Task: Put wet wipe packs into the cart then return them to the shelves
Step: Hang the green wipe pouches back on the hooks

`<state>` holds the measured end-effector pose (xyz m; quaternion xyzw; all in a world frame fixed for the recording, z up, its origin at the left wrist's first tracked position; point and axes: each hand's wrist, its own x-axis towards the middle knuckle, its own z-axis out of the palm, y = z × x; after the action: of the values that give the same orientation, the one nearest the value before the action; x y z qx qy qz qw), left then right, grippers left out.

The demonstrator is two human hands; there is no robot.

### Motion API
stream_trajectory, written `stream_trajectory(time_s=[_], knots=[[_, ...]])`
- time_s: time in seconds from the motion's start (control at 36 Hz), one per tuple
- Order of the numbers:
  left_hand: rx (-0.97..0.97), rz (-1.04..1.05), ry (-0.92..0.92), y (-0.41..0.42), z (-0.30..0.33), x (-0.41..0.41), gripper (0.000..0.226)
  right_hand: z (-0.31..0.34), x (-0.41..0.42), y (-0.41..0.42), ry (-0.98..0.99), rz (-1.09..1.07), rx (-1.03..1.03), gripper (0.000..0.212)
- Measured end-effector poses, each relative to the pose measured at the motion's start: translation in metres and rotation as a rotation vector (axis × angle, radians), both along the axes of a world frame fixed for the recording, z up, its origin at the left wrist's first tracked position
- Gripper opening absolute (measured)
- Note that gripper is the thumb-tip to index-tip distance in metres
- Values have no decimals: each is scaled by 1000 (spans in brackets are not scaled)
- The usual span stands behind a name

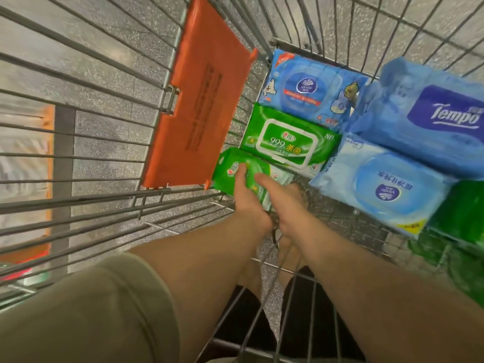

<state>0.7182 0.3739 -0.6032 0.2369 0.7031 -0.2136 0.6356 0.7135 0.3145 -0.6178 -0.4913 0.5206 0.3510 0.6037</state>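
I look down into a wire shopping cart (110,142). A small green wet wipe pack (230,176) lies at the near left of its floor. My left hand (247,203) grips that pack from the left, thumb on top. My right hand (281,203) holds the same pack from the right, thumb laid across its top. Behind it lie a large green pack (288,140) and a blue pack (309,90). To the right are a blue Tempo pack (432,121) and a light blue pack (379,189).
An orange plastic flap (201,100) hangs on the cart's left inner wall, close to the small green pack. Dark green packs (461,213) sit at the far right edge. Wire walls close in all around. Speckled grey floor shows through the wires.
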Motion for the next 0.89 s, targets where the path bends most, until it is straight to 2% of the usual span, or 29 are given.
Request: stream_trajectory(time_s=[0.19,0.25,0.33,0.42,0.53,0.58,0.67,0.72,0.81,0.89], knots=[[-34,18,-34,-1,29,-1,104,26,-3,5,19,-131,39,63],[-36,31,-59,-3,44,-1,109,45,-2,4,47,-177,94,72],[-27,-33,-181,-8,73,3,94,70,0,0,21,-241,158,93],[-38,-73,-292,-9,102,7,69,100,6,-6,-40,-253,216,80],[-145,-74,-418,-8,133,13,57,135,17,-17,-124,-197,255,90],[-177,-80,-446,-9,152,19,54,158,23,-23,-163,-165,253,75],[-201,-114,-499,-10,178,30,46,189,31,-36,-234,-87,213,38],[-224,-167,-568,-11,200,38,42,208,36,-48,-304,-42,211,36],[-201,-243,-630,-8,231,51,33,239,44,-67,-402,39,225,47],[-180,-348,-721,-5,264,62,38,278,51,-88,-476,92,277,41]])
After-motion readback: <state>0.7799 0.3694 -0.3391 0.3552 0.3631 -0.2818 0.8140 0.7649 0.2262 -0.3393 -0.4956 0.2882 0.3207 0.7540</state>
